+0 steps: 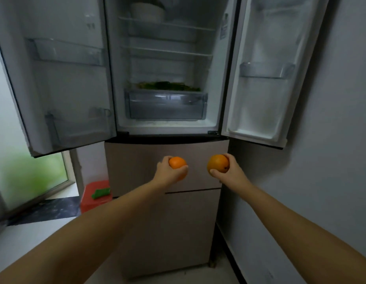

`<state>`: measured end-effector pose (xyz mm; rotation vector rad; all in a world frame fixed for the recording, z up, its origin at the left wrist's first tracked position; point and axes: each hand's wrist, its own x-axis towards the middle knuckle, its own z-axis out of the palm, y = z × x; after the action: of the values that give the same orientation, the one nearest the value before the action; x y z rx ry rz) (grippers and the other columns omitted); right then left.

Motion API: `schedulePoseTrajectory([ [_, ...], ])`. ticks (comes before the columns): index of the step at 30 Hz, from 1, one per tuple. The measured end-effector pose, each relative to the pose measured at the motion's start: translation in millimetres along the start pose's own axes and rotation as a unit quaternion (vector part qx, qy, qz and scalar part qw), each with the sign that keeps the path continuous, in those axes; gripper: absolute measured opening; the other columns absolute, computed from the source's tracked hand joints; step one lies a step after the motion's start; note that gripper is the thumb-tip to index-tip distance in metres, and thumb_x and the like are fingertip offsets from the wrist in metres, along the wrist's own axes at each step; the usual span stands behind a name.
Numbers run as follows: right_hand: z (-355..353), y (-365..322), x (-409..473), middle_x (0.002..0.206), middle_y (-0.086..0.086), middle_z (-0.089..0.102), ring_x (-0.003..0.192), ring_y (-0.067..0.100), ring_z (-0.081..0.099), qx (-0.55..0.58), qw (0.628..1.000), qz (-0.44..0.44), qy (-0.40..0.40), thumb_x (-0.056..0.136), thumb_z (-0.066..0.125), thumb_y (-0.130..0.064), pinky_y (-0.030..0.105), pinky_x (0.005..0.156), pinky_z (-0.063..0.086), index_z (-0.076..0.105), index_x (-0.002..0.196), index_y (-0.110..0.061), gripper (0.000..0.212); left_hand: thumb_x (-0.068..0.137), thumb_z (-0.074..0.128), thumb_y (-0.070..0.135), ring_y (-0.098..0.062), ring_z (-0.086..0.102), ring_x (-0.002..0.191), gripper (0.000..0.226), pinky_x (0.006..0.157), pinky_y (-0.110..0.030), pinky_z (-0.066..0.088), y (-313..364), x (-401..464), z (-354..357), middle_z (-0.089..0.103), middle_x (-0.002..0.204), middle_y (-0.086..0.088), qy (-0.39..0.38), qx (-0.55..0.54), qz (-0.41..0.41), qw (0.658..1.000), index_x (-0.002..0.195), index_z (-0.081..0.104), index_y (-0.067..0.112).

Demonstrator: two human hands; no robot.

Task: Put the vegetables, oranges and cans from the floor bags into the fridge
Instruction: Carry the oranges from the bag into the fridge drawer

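Holding two oranges out toward the open fridge (167, 128), one per hand. Left hand (167, 171) curled round the smaller, brighter orange (177, 163), thumb across its lower front. Right hand (229, 171) wrapped the same way round the bigger, duller orange (218, 163), thumb underneath. Both fruits hanging level with the closed lower drawer front (157, 156), just below the fridge opening, so not inside yet.

Progress-wise, looks partway: leafy greens (163, 86) already sitting above the clear crisper drawer (166, 107), so vegetables seem at least started. No oranges visible on any shelf, no cans anywhere in there either. Glass shelves (167, 52) bare apart from a white bowl (147, 11) up top. Door bins (65, 52) on both open doors look unfilled too.

Floor bags not really in shot. Only a red box-like thing (92, 201) with something green (101, 192) on it, down left by the window (34, 177); can't tell what that is. Probably oranges going in next, cans after.
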<state>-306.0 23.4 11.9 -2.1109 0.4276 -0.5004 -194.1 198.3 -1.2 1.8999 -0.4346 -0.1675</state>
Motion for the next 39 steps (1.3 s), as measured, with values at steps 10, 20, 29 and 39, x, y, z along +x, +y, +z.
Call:
schedulePoseTrajectory([
  [10,38,-23,227,0.131,0.007,0.047,0.109,0.021,0.052,0.209,0.978,0.025,-0.017,0.086,0.066,-0.035,0.028,0.075,0.049,0.037,0.137,-0.018,0.062,0.087,0.062,0.040,-0.024,0.052,0.104,0.059,0.077,-0.035,0.056,40,226,6,0.043,0.126,-0.006,0.064,-0.215,0.010,0.975,0.135,0.035,0.018],
  [20,54,-59,413,0.112,0.013,0.049,0.084,0.021,0.055,0.519,0.848,0.103,0.012,0.088,0.064,-0.033,0.030,0.062,0.047,0.041,0.136,-0.012,0.057,0.086,0.057,0.052,-0.028,0.058,0.093,0.062,0.058,-0.036,0.052,74,406,-22,0.046,0.128,-0.015,0.034,-0.464,-0.101,0.880,0.136,0.038,0.020],
  [29,96,-84,528,0.096,0.009,0.053,0.077,0.020,0.056,0.560,0.821,0.084,-0.073,0.091,0.059,-0.031,0.027,0.055,0.045,0.044,0.134,-0.015,0.048,0.088,0.056,0.050,-0.024,0.057,0.078,0.039,0.041,-0.026,0.054,76,494,-62,0.054,0.095,-0.012,0.086,-0.541,-0.090,0.832,0.111,0.048,0.019],
  [39,100,-94,549,0.096,0.009,0.057,0.077,0.019,0.058,0.552,0.824,0.046,-0.120,0.091,0.056,-0.036,0.026,0.059,0.043,0.046,0.120,-0.015,0.038,0.083,0.058,0.051,-0.023,0.059,0.080,0.043,0.044,-0.024,0.053,78,505,-62,0.056,0.104,-0.010,0.103,-0.554,-0.077,0.823,0.112,0.050,0.021],
])
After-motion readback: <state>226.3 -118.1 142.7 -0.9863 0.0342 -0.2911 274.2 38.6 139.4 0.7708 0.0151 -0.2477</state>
